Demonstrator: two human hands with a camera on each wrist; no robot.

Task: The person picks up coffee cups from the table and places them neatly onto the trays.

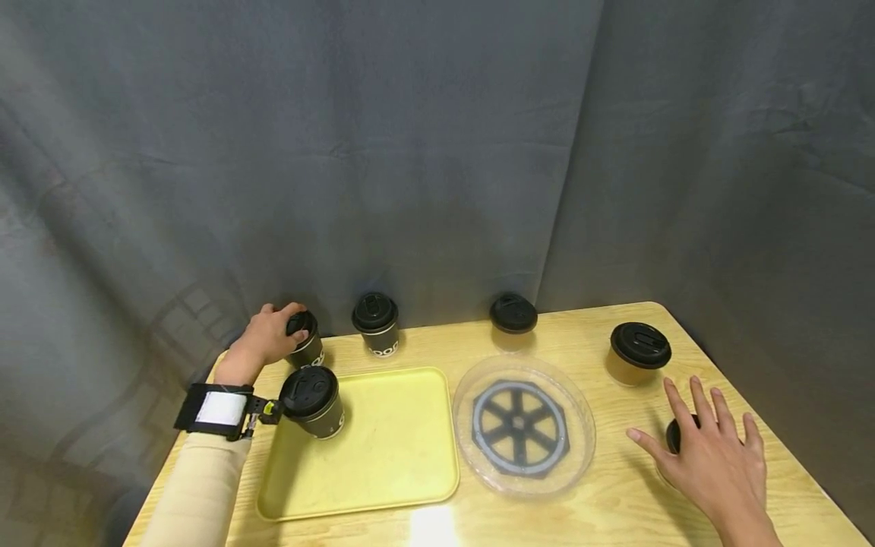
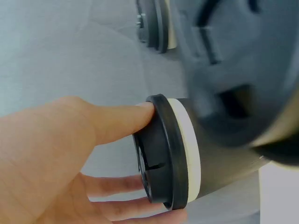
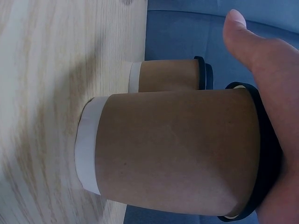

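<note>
My left hand (image 1: pixel 279 328) reaches to the back left of the wooden table (image 1: pixel 601 509) and grips the lid of a black paper cup (image 1: pixel 309 343). In the left wrist view the thumb and fingers (image 2: pixel 117 122) curl round that cup's black lid (image 2: pixel 163 163). My right hand (image 1: pixel 711 448) lies flat, fingers straight and spread, on top of a brown cup whose black lid (image 1: pixel 673 435) peeks out at its left. The right wrist view shows this brown cup (image 3: pixel 173 154) upright on the table under the palm (image 3: pixel 273 88).
A second black cup (image 1: pixel 314 401) stands on the back left corner of a yellow tray (image 1: pixel 383 456). A third black cup (image 1: pixel 376 323) and two brown lidded cups (image 1: pixel 513 314) (image 1: pixel 639 353) stand along the back. A clear plate (image 1: pixel 522 427) lies beside the tray. Grey curtain behind.
</note>
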